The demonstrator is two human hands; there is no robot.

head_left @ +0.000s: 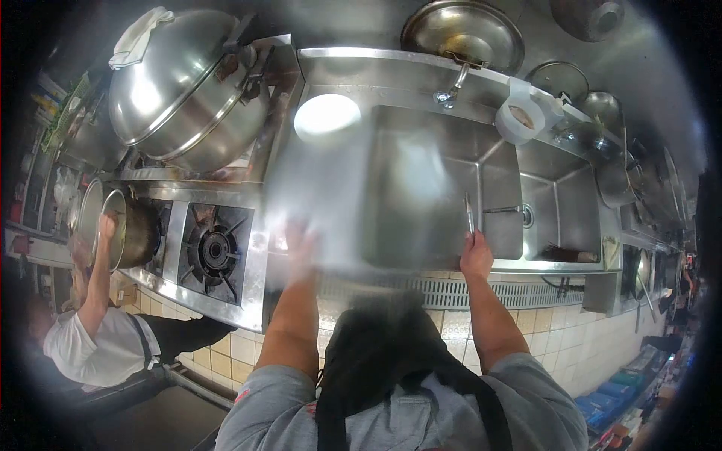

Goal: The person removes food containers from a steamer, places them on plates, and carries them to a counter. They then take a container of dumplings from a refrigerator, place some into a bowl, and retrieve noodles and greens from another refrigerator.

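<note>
Both forearms [496,323] are pointing forward. The right hand [476,257] is gripping a slim metal utensil [470,214], which is pointing away over the large basin [500,180]; the left hand [301,246] is blurring by the steel surface [323,180], its grip impossible to tell. A faucet [450,96] is standing beyond the basin.

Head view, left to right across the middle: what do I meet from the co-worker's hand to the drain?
Co-worker's hand → gas burner → blurred left hand → right hand holding a slim tool → sink drain.
</note>
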